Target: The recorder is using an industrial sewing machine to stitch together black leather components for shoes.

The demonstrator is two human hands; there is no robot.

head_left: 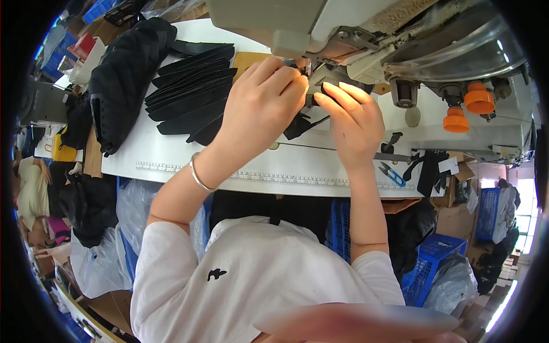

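Note:
Both my hands are up at the needle area of a sewing machine, where a small lamp lights the fingertips. My left hand is closed, its fingers curled down on a black fabric piece beside the presser foot. On the other side, my right hand pinches the black fabric between thumb and fingers. Most of the piece is hidden behind the hands; a loose corner hangs between them. Left of my left hand lies a fanned stack of black fabric pieces.
A dark bundled garment lies at the table's left end. Blue thread snips and black scraps sit at the right. Orange knobs project from the machine. A ruler strip runs along the front edge. Blue crates stand below.

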